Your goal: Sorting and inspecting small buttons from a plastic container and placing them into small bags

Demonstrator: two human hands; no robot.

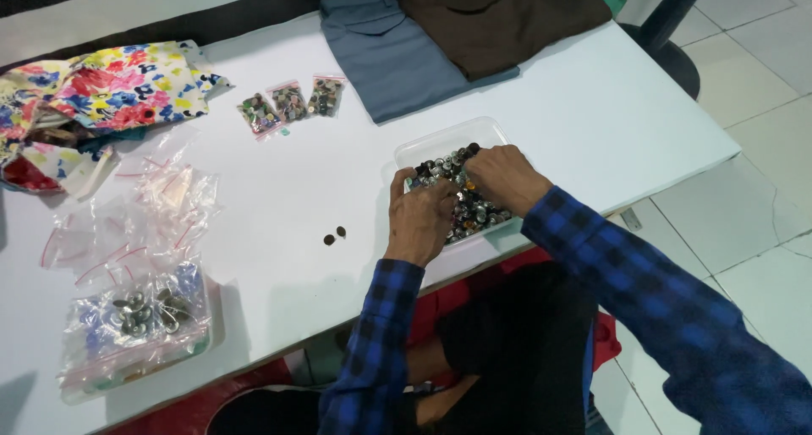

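Observation:
A clear plastic tray (440,143) full of small metal buttons (474,211) sits near the table's front right edge. My left hand (420,217) rests over the tray's near left side, fingers bent down into the buttons. My right hand (505,178) reaches in from the right, its fingertips buried in the pile. What the fingers pinch is hidden. Two loose dark buttons (335,235) lie on the white table (338,164) to the left of my left hand.
Three small bags of buttons (290,103) lie mid-table. Empty clear zip bags (144,206) are scattered at left, above a container with bagged buttons (139,316). Flowered cloth (93,96) lies far left, folded grey (389,54) and brown (499,16) garments at the back.

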